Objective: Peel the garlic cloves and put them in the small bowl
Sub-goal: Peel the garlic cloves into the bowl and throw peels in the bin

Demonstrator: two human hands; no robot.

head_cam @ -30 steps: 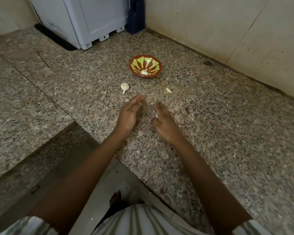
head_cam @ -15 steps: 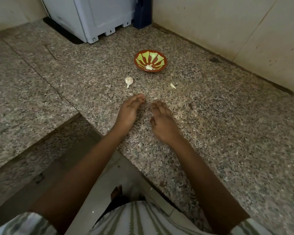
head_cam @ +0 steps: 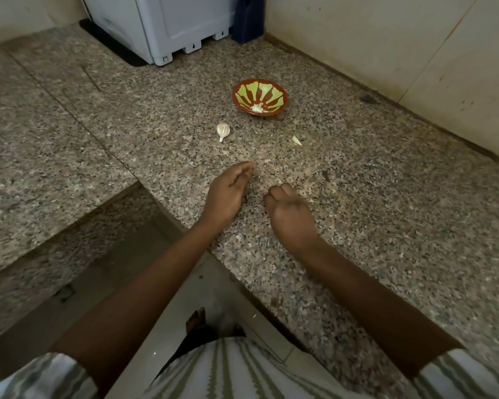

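Shows 1 papery white garlic clove on speckled granite counter near red-and-green small bowl — likely light, brittle-skinned; best pinched at tail. Cannot tell contents of curled left hand or curled right hand.

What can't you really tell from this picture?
- Right hand: the head view shows only its back, and the curled fingers hide whether it holds a clove.
- Left hand: its fingertips meet, but anything pinched there is too small to see.
- Garlic in the bowl: too small to count the pieces.
- Appliance: cut off by the top edge.
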